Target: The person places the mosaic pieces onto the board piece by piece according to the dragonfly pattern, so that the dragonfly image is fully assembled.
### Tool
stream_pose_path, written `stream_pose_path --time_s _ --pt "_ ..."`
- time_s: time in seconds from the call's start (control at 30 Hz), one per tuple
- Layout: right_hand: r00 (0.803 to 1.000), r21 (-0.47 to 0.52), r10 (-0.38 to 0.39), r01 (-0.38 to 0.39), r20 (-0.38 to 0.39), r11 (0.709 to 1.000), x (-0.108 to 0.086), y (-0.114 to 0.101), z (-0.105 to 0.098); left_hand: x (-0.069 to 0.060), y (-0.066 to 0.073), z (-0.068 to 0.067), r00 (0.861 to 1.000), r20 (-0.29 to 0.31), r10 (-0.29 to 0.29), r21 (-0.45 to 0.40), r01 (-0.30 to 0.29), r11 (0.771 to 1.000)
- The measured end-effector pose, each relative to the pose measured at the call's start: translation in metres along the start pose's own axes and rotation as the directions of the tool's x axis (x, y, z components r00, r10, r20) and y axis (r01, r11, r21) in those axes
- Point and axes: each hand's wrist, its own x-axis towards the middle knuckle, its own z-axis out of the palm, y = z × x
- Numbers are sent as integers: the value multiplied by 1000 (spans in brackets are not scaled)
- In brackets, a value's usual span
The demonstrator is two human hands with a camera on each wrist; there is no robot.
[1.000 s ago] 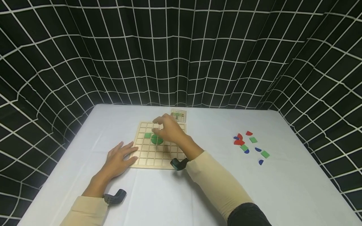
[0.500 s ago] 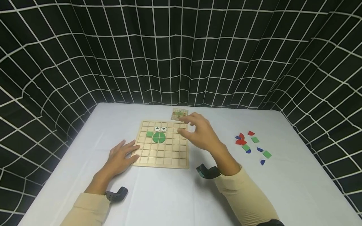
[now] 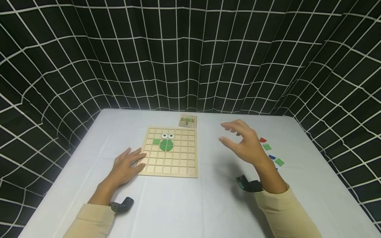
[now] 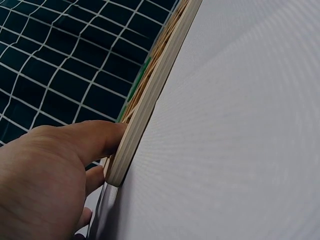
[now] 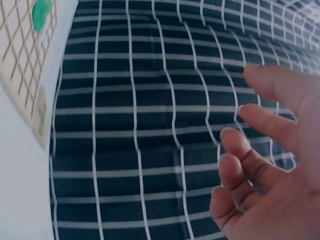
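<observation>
A wooden grid board [image 3: 181,162] lies on the white table, left of centre. Set in its cells are a green circle [image 3: 166,145] made of quarter pieces, a green square [image 3: 156,141] to its left, and two round eye pieces [image 3: 168,136] above. My left hand [image 3: 125,168] rests at the board's left edge, fingertips touching the rim; the left wrist view shows the thumb against the board's side [image 4: 150,95]. Off to the right, my right hand [image 3: 244,142] hovers above the table with fingers spread and nothing between them, as the right wrist view [image 5: 270,155] confirms.
A small pattern card [image 3: 188,121] lies behind the board. Loose pieces sit at the right, partly hidden by my right hand: a red quarter [image 3: 262,140], green squares [image 3: 279,162] and blue half-rounds [image 3: 272,157]. A black gridded curtain [image 3: 184,56] surrounds the table.
My right hand has moved right, from above the board towards the loose pieces, uncovering the eye pieces and the board's right side. My left hand has stayed at the board's edge.
</observation>
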Motion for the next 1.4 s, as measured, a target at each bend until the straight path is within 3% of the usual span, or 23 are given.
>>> stream_pose_path --time_s 0.17,0.37,0.5,0.6,0.67,0.8,0.9,1.03,1.2,1.27,1.33,1.4 --pt "998 -12 18 -18 -58 1000 -15 17 -22 0 -2 1 1000 0 -2 3 2 1000" --pt "974 -79 197 -207 -110 975 -41 38 -44 1 -1 1 1000 -4 -4 -8 4 1000" --pt "936 -103 323 -338 -141 936 -58 57 -52 0 0 0 1000 0 -13 -12 13 1000" --pt "896 -130 411 -434 -169 891 -71 74 -55 0 0 0 1000 1 -13 -12 13 1000" --pt "866 -153 465 -492 -183 857 -80 86 -55 0 0 0 1000 5 -10 -12 10 1000" --pt "790 -218 589 -613 -170 760 -93 109 -52 0 0 0 1000 10 -9 -10 9 1000" --pt "755 -260 646 -650 -113 714 -99 118 -53 1 0 0 1000 8 -1 -10 1 1000" --pt "740 -312 672 -642 -13 701 -103 122 -54 2 2 -1 1000 0 14 -12 -14 1000" --pt "671 -392 736 -655 90 646 -108 125 -47 1 1 0 1000 5 6 -10 -6 1000" --pt "652 -406 751 -661 104 631 -111 127 -43 0 1 0 1000 11 7 -9 -7 1000" --pt "648 -404 754 -666 104 627 -111 128 -42 0 0 0 1000 11 9 -11 -9 1000" --pt "657 -397 748 -665 93 633 -110 130 -40 -1 1 -1 1000 9 10 -7 -10 1000"
